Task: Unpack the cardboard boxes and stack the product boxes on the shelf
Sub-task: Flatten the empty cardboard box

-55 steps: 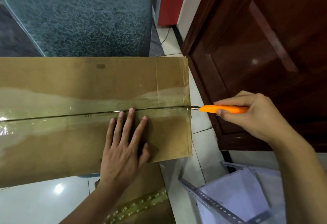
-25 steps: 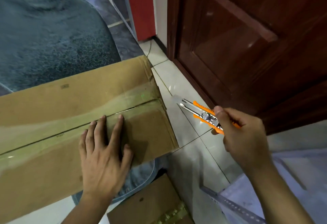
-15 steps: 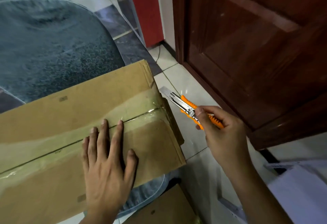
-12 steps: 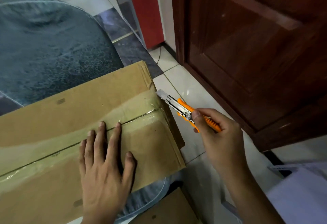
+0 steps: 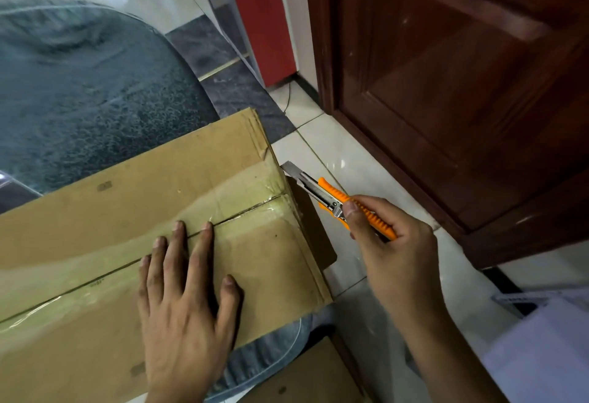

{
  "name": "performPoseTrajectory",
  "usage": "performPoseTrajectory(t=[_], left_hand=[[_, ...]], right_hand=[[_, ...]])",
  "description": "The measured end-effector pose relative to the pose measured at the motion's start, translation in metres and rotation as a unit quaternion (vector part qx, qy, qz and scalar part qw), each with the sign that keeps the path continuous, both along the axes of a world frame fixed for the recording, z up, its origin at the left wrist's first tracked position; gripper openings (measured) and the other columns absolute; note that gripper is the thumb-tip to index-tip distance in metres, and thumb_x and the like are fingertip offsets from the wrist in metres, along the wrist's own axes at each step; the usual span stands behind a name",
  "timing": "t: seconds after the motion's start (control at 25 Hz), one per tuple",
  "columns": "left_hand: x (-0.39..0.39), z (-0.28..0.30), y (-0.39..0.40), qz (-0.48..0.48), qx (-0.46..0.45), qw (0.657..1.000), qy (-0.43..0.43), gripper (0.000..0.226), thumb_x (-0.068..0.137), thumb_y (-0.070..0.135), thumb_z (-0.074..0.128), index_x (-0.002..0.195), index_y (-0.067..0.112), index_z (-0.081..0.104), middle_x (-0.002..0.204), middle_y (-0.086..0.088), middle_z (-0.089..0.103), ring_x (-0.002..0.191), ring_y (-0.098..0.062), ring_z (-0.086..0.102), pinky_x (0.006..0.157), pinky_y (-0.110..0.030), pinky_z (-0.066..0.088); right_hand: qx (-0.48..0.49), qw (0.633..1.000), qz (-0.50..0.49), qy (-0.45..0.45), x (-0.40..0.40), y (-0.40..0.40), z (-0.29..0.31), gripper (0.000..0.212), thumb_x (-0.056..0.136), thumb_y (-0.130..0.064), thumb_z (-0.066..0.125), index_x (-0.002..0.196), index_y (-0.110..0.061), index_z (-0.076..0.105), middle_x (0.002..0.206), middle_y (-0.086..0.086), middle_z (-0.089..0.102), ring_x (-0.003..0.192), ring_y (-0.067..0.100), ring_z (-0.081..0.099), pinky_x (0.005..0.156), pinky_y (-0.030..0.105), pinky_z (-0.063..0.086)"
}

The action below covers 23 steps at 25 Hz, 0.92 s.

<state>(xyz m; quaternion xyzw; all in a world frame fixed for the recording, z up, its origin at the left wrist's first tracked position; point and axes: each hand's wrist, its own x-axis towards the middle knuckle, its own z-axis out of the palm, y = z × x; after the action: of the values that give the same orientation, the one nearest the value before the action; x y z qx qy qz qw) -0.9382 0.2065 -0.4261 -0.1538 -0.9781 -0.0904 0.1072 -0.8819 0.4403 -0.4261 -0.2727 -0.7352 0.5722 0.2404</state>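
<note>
Two hands are in view. Left hand (image 5: 188,304) lies flat, fingers straight and spread, pressing on the top of one large cardboard box (image 5: 105,211). Right hand (image 5: 392,253) curls around one orange utility knife (image 5: 338,202), thumb on its slider, metal blade extended and its tip just beside the box's right end, near the top edge.

That box is plain brown, long and closed, with clear shiny tape running along its centre seam and wrinkled at the right end. It rests on a round glass table (image 5: 79,90) with a bluish speckled look. A second piece of brown cardboard (image 5: 306,380) shows below the table edge. Beneath lies a glossy white tiled floor (image 5: 347,154). One dark reddish wooden door (image 5: 462,84) stands to the right.
</note>
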Motion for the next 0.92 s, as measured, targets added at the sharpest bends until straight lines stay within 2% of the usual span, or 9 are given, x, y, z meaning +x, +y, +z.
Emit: performPoseTrajectory(t=[0.2,0.4,0.68,0.92], left_hand=[[-0.001,0.002,0.002,0.003,-0.002,1.000,-0.006,0.068,0.090,0.045,0.037,0.156,0.029,0.034,0.165,-0.006,0.027,0.153,-0.030,0.021,0.123,-0.051,0.018],[-0.001,0.001,0.002,0.000,-0.001,1.000,-0.003,0.068,0.090,0.044,0.037,0.155,0.027,0.037,0.165,-0.007,0.027,0.152,-0.031,0.022,0.123,-0.052,0.019],[-0.002,0.001,0.000,0.001,-0.008,1.000,-0.016,0.068,0.091,0.046,0.036,0.157,0.029,0.032,0.166,-0.006,0.025,0.153,-0.030,0.019,0.123,-0.052,0.017],[-0.004,0.001,0.002,-0.001,-0.004,1.000,-0.020,0.068,0.091,0.046,0.036,0.157,0.030,0.031,0.166,-0.005,0.024,0.154,-0.029,0.018,0.123,-0.052,0.017]], right_hand=[[-0.018,1.000,0.011,-0.013,0.002,0.003,0.000,0.042,0.085,-0.053,0.060,0.105,-0.020,0.078,0.082,-0.015,0.075,0.078,0.000,0.071,0.065,0.021,0.060],[-0.010,1.000,0.013,-0.008,0.010,0.005,0.000,0.040,0.084,-0.051,0.062,0.103,-0.019,0.079,0.078,-0.015,0.074,0.071,-0.003,0.069,0.057,0.010,0.052],[0.000,1.000,0.012,-0.010,0.029,0.000,-0.004,0.050,0.081,-0.055,0.059,0.104,-0.016,0.080,0.079,-0.010,0.075,0.071,-0.002,0.069,0.057,0.006,0.048],[0.055,0.998,-0.006,0.010,0.032,-0.004,0.008,0.029,0.089,-0.039,0.064,0.098,-0.015,0.079,0.075,-0.013,0.072,0.068,-0.006,0.066,0.055,0.001,0.042]])
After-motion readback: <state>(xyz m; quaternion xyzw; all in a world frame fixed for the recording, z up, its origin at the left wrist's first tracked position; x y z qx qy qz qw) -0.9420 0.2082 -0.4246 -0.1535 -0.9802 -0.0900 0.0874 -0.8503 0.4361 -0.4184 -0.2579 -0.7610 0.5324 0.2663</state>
